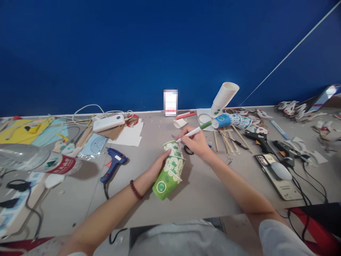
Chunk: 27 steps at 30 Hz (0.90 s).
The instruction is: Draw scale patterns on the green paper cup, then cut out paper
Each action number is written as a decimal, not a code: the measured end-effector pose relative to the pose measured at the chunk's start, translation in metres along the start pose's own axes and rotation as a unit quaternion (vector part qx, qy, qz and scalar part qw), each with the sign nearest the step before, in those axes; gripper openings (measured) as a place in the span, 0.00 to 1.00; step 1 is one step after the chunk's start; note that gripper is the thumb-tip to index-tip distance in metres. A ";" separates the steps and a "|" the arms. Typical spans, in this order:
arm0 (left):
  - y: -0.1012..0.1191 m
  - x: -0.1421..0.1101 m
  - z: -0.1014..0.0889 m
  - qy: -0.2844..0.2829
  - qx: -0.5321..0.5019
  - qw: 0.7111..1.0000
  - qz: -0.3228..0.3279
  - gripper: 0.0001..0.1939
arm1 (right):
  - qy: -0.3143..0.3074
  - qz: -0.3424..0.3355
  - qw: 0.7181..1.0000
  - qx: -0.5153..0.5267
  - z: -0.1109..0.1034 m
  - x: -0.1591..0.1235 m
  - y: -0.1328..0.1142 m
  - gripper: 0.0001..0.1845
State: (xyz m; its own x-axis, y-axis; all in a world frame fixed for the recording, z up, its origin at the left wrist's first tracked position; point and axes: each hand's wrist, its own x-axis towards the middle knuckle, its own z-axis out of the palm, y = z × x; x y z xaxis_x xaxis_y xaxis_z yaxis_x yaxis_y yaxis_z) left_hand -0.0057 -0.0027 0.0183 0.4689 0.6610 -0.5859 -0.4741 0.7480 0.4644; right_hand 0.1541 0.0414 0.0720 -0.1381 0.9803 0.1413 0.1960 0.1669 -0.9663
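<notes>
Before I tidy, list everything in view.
green cups: one set, green, centre
marker: one, white-green, centre
blue cups: one set, blue, right
cup stack: one, white, back
screen: one, pale, back
bottle: one, clear, left
glue guns: three, blue left, black right
phones: two, one pale, right
mouse: one, white, right
power strip: one, white, left
sticks: several, tan, both sides
paper: several, mixed, left
left hand: one, on green cups
right hand: one, on marker
</notes>
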 end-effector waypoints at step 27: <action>-0.002 0.004 -0.005 -0.016 -0.007 1.000 0.016 0.17 | 0.006 -0.010 1.000 -0.006 0.000 -0.001 0.001 0.04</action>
State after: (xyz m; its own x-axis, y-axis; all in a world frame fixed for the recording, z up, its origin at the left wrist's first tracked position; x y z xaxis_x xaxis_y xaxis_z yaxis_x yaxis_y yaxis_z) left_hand -0.0064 -0.0021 0.0122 0.4774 0.6861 -0.5489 -0.4995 0.7259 0.4729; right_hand 0.1545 0.0410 0.0715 -0.1296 0.9779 0.1638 0.2047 0.1880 -0.9606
